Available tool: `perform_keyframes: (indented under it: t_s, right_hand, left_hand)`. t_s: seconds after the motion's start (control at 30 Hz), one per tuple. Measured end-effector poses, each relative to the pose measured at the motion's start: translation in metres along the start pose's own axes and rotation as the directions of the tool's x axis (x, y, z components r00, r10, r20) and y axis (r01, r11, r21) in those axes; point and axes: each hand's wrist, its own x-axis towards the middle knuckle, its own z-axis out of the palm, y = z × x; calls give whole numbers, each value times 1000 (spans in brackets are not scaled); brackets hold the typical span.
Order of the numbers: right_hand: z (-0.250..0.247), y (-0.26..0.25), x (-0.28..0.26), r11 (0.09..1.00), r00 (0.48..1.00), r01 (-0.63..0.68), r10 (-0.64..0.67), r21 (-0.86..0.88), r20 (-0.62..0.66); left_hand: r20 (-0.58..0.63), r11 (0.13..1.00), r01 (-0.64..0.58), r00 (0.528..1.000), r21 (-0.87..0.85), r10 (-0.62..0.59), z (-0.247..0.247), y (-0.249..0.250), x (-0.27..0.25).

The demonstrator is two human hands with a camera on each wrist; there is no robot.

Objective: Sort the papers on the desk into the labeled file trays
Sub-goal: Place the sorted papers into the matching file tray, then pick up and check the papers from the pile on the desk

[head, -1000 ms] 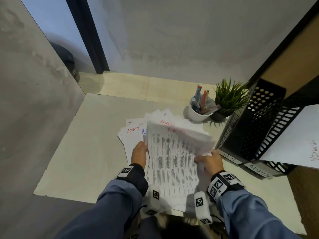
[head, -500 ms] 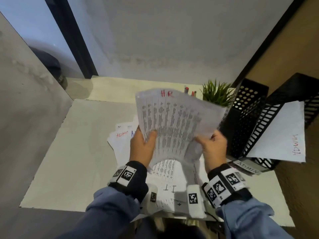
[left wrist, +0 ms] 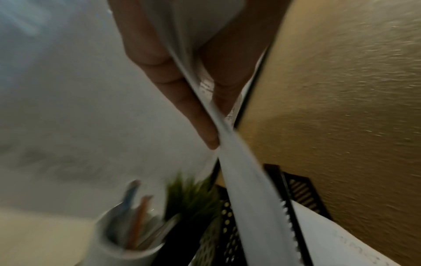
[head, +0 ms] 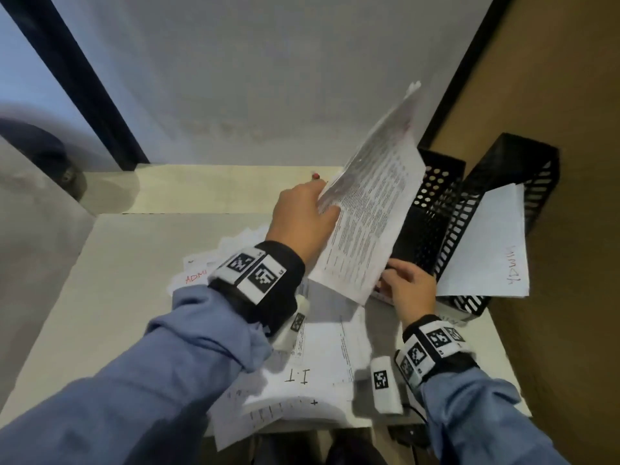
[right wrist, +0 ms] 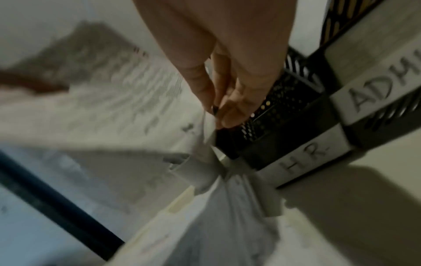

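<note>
A printed sheet (head: 369, 213) marked HR in red is held tilted on edge over the left black mesh tray (head: 436, 203), whose label (right wrist: 305, 162) reads HR. My left hand (head: 325, 203) pinches the sheet's left edge between thumb and fingers (left wrist: 205, 126). My right hand (head: 392, 280) pinches its lower corner (right wrist: 209, 126) just in front of that tray. The right tray (head: 523, 169), labelled ADMIN (right wrist: 376, 93), holds a sheet (head: 486, 250) marked ADMIN. More papers lie fanned on the desk, among them one marked I.T (head: 302, 374) and one marked ADMIN (head: 194, 276).
A white pen cup (left wrist: 123, 239) and a small green plant (left wrist: 193, 198) stand behind the held sheet, left of the trays. A grey wall is at the back and a brown panel (head: 553, 95) on the right. Bare desk (head: 117, 297) lies left of the pile.
Both hands lifted the HR sheet off the pile, then swung it right and turned it on edge over the HR tray. The I.T sheet underneath is now uncovered.
</note>
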Motion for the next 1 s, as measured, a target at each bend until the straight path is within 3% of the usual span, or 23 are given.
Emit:
perform_keyframes:
  t_s: [0.07,0.13,0.2,0.3,0.4,0.6,0.73,0.87,1.0]
  right_hand:
    - [-12,12,4,944,998,56,-64,-326,-15]
    - [-22,20,2,778,991,125,-121,-615,49]
    - [-28,22,-2,670,981,191,-154,-717,117]
    - [-32,23,-4,600,968,249,-179,-760,175]
    - [-32,22,-4,588,961,275,-185,-761,204]
    - [-38,18,-10,570,949,312,-150,-760,276]
    - [-39,24,-7,605,941,334,-175,-723,288]
    - [-40,25,-6,593,937,346,-186,-727,295]
    - [-34,19,-17,627,915,403,-285,-666,286]
  left_hand:
    - [18,995,-58,998,76,57,15,22,17]
    - [29,990,-72,997,121,69,36,39,32]
    - [71,985,-76,995,152,66,60,49,44]
    - [149,975,-41,989,217,8,95,55,57]
    - [196,973,23,978,229,-70,125,55,61]
    - [260,956,267,921,120,-290,160,45,64]
    - [281,966,228,926,119,-253,164,39,63]
    - [155,983,183,972,-17,-178,150,35,61]
    - [-21,936,257,963,-240,-269,107,16,58]
